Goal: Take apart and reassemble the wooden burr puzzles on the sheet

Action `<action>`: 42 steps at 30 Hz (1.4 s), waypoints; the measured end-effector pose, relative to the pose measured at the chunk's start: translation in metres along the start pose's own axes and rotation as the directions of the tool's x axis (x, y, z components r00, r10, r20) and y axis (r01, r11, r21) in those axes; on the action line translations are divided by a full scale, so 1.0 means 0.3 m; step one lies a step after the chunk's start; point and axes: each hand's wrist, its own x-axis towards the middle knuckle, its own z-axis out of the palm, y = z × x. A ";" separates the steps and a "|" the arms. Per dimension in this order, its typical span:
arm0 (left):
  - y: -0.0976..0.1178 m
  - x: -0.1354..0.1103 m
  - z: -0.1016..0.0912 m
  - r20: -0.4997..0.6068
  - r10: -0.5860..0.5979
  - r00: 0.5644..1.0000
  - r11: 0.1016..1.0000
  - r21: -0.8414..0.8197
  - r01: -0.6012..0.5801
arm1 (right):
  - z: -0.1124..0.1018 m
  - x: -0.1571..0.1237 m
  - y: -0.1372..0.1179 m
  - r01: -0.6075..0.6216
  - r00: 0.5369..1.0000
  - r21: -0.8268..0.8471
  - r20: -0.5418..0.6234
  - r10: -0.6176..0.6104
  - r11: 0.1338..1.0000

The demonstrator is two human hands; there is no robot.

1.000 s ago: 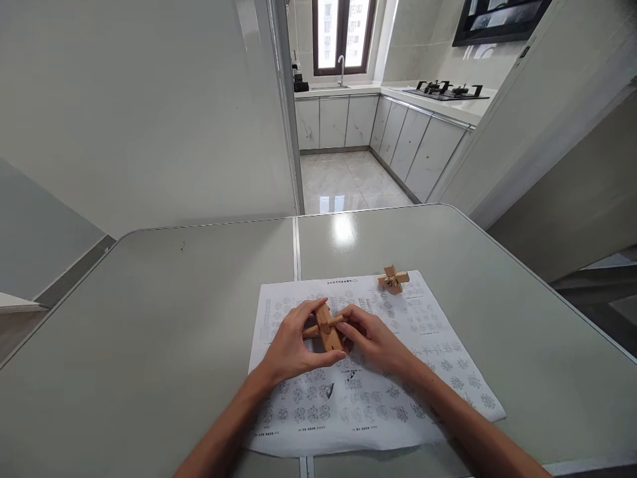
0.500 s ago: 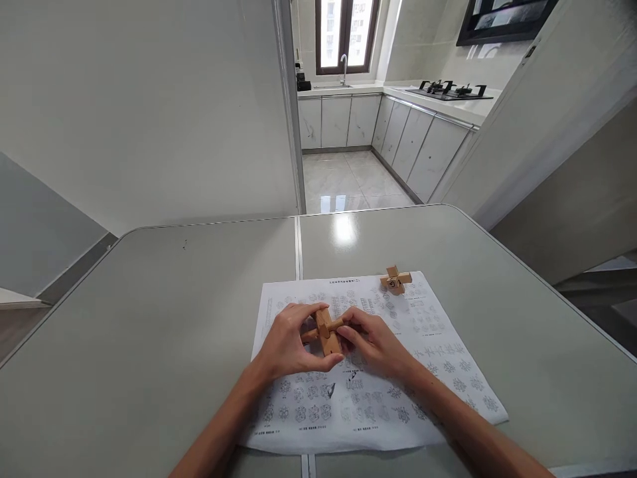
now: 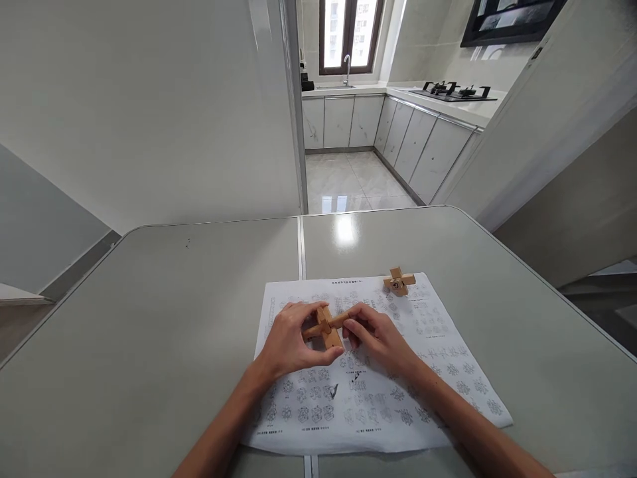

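Observation:
Between my hands, above the printed sheet (image 3: 378, 431), is a wooden interlocking puzzle (image 3: 330, 337) with pieces crossing each other. My left hand (image 3: 291, 337) is closed round its left side, thumb at the near end and fingers at the far end. A rounded wooden rod (image 3: 340, 320) sticks out of the puzzle to the right, and my right hand (image 3: 373, 335) pinches its outer end between thumb and fingers. Part of the puzzle is hidden behind my left fingers. A second wooden cross-shaped puzzle (image 3: 399, 283), with a mark on one face, sits at the sheet's far right corner.
The sheet carries rows of small puzzle diagrams and lies on a grey-green table (image 3: 199, 318) with a seam down its middle. Past the far table edge, a doorway opens onto a kitchen with white cabinets (image 3: 338, 121) and a gas stove (image 3: 452, 91).
My right hand has shifted slightly right and more of the rod shows out of the puzzle. My left hand keeps its hold. The whole view has moved a little.

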 end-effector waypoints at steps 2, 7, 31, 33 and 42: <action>-0.003 -0.001 0.004 0.010 -0.003 1.000 0.999 -0.040 0.004 | 0.004 0.001 -0.001 -0.010 1.000 0.041 -0.015 0.010 0.999; -0.018 -0.006 0.023 -0.038 -0.064 0.997 0.989 -0.133 0.059 | -0.003 0.017 -0.017 -0.013 0.981 0.167 -0.190 0.045 0.986; -0.042 -0.006 0.060 -0.018 0.122 0.992 0.984 0.136 -0.119 | -0.072 0.043 0.016 0.053 0.750 0.500 -0.592 0.296 0.864; -0.043 -0.007 0.063 -0.022 0.142 0.990 0.979 0.150 -0.137 | -0.061 0.037 0.009 0.001 0.801 0.408 -0.547 0.244 0.913; -0.037 -0.013 0.066 0.002 0.135 0.991 0.984 0.121 -0.134 | 0.007 0.001 0.018 -0.036 0.971 -0.150 -0.239 -0.001 0.988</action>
